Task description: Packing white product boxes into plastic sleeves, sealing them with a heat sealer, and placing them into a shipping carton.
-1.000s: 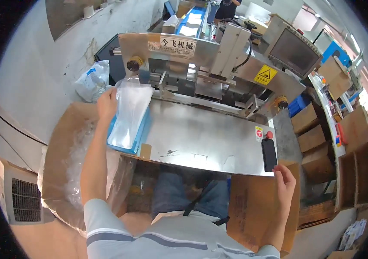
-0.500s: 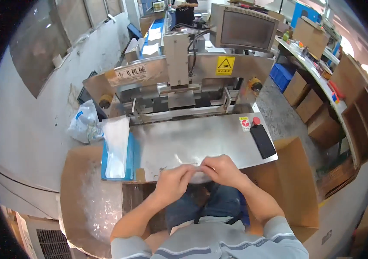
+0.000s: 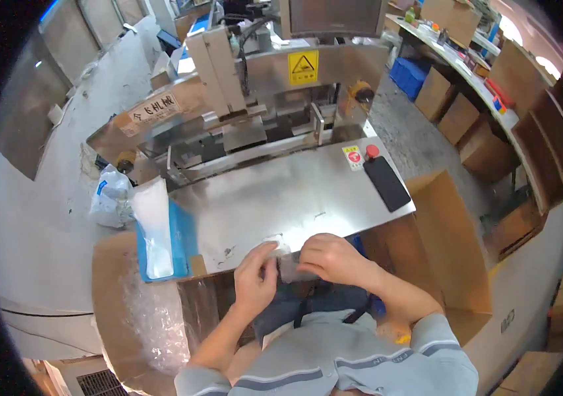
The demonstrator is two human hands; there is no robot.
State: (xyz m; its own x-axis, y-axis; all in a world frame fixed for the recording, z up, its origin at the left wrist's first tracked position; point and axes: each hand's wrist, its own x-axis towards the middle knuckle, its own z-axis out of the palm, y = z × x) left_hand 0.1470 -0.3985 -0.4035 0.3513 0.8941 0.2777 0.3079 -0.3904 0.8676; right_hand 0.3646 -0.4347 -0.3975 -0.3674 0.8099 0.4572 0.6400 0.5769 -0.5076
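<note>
Just over the front edge of the metal worktop (image 3: 248,211), a small clear plastic bag (image 3: 298,270) hangs between my hands. My right hand (image 3: 334,257) is closed, its fingertips pinching the right side of the bag. Beside the bag's left side is my left hand (image 3: 253,280), its thumb and fingers apart; whether they touch the film is hard to make out. Whatever the bag may contain is too small and blurred to tell.
A blue box (image 3: 184,241) with a stack of white sleeves (image 3: 153,228) stands on the left. A phone (image 3: 387,183) lies by a red button (image 3: 372,152). Behind stands a press machine (image 3: 218,72). Open cardboard boxes flank me, the left one holding clear plastic film (image 3: 156,323).
My hands, pressed together before, have moved apart, the left one loosening its fingers. The plastic bag now shows between them. My view has turned and tilted down, shifting the machine up and left.
</note>
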